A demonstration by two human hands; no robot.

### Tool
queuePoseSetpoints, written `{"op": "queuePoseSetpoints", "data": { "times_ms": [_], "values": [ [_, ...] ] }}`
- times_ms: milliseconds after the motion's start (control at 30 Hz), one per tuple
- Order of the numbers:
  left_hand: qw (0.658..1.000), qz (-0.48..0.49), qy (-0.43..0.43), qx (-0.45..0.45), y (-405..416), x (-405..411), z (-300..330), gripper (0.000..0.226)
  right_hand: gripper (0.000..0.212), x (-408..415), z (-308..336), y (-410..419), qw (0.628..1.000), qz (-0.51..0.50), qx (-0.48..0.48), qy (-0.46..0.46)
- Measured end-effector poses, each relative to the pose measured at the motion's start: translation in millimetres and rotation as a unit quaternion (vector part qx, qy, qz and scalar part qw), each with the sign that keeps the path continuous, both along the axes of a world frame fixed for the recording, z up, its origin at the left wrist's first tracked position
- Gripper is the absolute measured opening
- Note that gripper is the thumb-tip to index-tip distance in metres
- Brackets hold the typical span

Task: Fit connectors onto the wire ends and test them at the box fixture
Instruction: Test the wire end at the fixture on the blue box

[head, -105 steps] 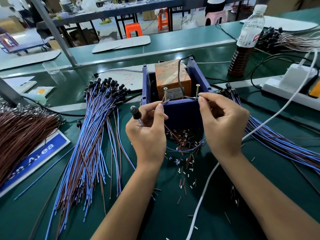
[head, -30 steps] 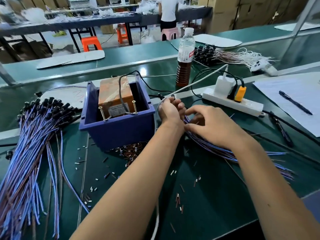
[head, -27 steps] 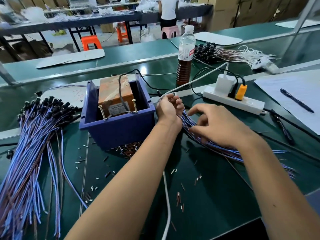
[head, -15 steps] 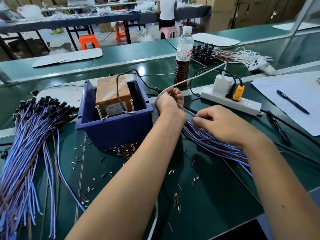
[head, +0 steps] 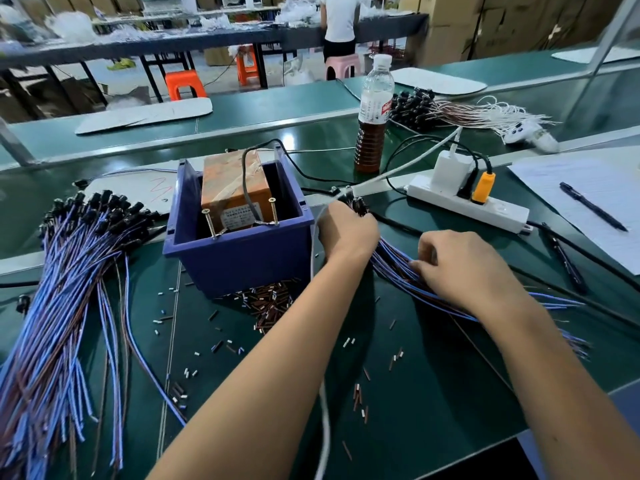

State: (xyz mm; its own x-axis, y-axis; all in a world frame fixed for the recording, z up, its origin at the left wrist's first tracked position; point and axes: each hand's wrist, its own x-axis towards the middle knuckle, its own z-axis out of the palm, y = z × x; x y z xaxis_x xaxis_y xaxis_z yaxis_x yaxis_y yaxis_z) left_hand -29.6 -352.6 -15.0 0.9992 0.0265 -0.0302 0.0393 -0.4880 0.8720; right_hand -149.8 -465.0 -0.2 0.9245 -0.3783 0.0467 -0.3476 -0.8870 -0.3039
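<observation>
Lying right of the blue box fixture (head: pixel 239 251), a bundle of blue and brown wires (head: pixel 433 289) was gripped at its connector end by the left hand (head: pixel 346 233), fingers curled round it. The right hand (head: pixel 464 265) was pressed onto the bundle, fingertips pinching among the wires. 2 upright screws (head: pixel 273 211) were seen inside the fixture. A second wire bundle (head: pixel 69 289) was spread at left.
</observation>
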Motion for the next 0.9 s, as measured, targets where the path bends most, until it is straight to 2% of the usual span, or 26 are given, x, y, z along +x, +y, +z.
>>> {"op": "queuePoseSetpoints", "data": {
  "times_ms": [167, 233, 300, 400, 500, 633, 700, 800, 900],
  "values": [
    [0.995, -0.072, 0.062, -0.038, 3, -17, 10, 0.007, 0.033, 2, -7, 7, 0.998, -0.035, 0.013, -0.055],
    [0.989, -0.11, 0.08, -0.053, 9, -21, 13, 0.008, 0.029, 3, -6, 11, 0.996, -0.029, 0.035, -0.078],
    [0.98, -0.146, 0.111, -0.07, 16, -23, 17, 0.009, 0.022, 4, -4, 17, 0.989, -0.019, 0.047, -0.138],
    [0.962, -0.209, 0.154, -0.08, 35, -36, 33, 0.017, 0.013, 6, 5, 33, 0.951, -0.004, 0.066, -0.303],
    [0.943, -0.283, 0.153, -0.081, 66, -57, 55, 0.023, 0.021, 10, 19, 56, 0.898, 0.053, 0.09, -0.427],
    [0.915, -0.381, 0.134, -0.015, 127, -76, 82, 0.025, 0.027, 14, 26, 103, 0.869, 0.105, 0.14, -0.463],
    [0.904, -0.404, 0.141, -0.011, 170, -79, 88, 0.022, 0.027, 14, 25, 135, 0.859, 0.122, 0.155, -0.472],
    [0.906, -0.389, 0.158, -0.05, 234, -76, 87, 0.021, 0.029, 12, 21, 183, 0.854, 0.179, 0.167, -0.46],
    [0.963, -0.222, 0.146, -0.048, 283, -60, 67, 0.028, 0.029, 14, 12, 228, 0.86, 0.272, 0.179, -0.393]
  ]
}}
